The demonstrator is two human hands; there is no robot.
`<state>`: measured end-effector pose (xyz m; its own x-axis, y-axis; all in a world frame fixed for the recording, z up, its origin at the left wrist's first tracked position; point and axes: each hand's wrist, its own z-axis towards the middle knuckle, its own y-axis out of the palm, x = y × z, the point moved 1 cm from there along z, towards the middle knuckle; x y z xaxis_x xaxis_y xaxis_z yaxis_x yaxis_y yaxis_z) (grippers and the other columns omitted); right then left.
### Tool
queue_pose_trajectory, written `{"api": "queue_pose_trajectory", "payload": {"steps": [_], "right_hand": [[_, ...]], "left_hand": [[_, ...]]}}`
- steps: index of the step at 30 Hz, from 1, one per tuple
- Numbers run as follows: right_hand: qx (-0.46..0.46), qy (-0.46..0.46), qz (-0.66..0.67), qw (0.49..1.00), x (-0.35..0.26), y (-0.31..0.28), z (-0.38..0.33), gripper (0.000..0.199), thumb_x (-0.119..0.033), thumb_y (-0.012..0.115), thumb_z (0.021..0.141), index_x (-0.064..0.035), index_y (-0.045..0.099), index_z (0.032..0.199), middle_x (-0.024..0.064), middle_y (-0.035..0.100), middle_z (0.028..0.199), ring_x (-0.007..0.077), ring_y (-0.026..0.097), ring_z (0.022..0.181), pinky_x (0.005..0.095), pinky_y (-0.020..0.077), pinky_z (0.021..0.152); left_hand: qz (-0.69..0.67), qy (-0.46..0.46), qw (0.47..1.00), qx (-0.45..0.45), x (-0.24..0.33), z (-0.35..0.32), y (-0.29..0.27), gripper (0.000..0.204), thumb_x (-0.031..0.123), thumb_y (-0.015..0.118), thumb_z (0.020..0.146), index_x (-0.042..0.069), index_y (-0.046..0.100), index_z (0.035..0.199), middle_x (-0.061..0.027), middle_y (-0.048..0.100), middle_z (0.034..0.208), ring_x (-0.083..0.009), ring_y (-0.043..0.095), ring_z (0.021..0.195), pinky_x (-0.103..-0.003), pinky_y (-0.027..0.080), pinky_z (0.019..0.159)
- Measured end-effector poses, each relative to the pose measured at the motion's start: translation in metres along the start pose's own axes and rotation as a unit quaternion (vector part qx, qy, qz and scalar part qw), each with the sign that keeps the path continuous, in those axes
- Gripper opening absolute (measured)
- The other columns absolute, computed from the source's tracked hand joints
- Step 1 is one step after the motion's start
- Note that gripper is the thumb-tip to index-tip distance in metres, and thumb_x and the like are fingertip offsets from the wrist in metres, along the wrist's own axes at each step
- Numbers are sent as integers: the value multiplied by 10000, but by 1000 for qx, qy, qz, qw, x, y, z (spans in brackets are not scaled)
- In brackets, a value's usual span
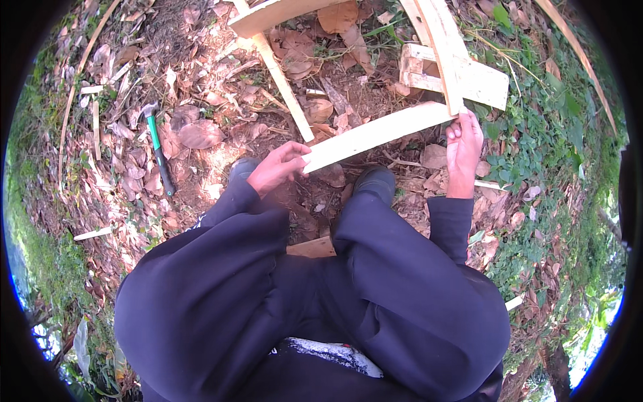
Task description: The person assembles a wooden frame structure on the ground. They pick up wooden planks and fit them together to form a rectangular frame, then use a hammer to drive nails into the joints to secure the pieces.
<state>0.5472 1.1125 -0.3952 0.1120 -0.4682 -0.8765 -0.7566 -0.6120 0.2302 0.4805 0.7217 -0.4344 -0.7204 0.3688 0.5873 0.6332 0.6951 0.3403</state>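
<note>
Between both hands, head view: pale board (378, 136) held crosswise, rising toward right
Left hand (276, 166) pinching board's left end, just beside tip of narrow strip (282, 86)
Right hand (464, 144) gripping other end, where long plank (440, 57) meets it; whether joined, cannot tell
Well left of left hand, hammer (157, 149), green-and-black handle, lying on leaf-strewn ground (226, 130)

Left grip (276, 165) bent-fingered, right grip (463, 144) pinching — forearms (449, 224) apart
</note>
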Motion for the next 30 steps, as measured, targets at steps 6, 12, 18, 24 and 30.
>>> {"api": "queue_pose_trajectory", "payload": {"steps": [6,12,18,24,30], "right_hand": [[-3,2,1,1000,-2,4,-4,178,-73,564,975,31,534,1117,-15,467,782,46,404,621,211,355,553],[7,-6,0,1000,-2,8,-6,156,-63,557,974,19,528,1104,-9,479,792,48,406,621,213,357,553],[7,-9,8,1000,0,7,-5,138,-57,553,972,11,532,1091,-7,487,799,53,411,625,215,364,554],[0,-18,18,1000,6,0,-1,164,-87,578,974,20,564,1098,-15,517,800,36,405,607,207,359,543],[-3,-23,25,999,7,1,-1,174,-95,587,974,25,578,1099,-16,532,800,29,404,602,202,356,543]], "left_hand": [[-41,-21,999,21,-5,3,-1,300,175,507,990,48,511,1261,-26,613,1062,-78,633,840,-196,451,657],[44,-41,997,57,-24,10,-12,318,168,549,938,54,534,1235,-38,675,1032,-115,663,855,-241,446,689],[58,-21,997,44,-28,11,-12,352,203,595,928,60,532,1244,-39,685,1005,-111,668,850,-246,449,684],[99,-7,995,20,-23,9,-11,332,113,534,944,36,511,1266,-14,662,1027,-64,642,866,-213,444,669],[101,-26,994,21,-18,8,-9,335,115,530,939,42,515,1265,-8,663,1025,-64,641,876,-214,444,677]]}}
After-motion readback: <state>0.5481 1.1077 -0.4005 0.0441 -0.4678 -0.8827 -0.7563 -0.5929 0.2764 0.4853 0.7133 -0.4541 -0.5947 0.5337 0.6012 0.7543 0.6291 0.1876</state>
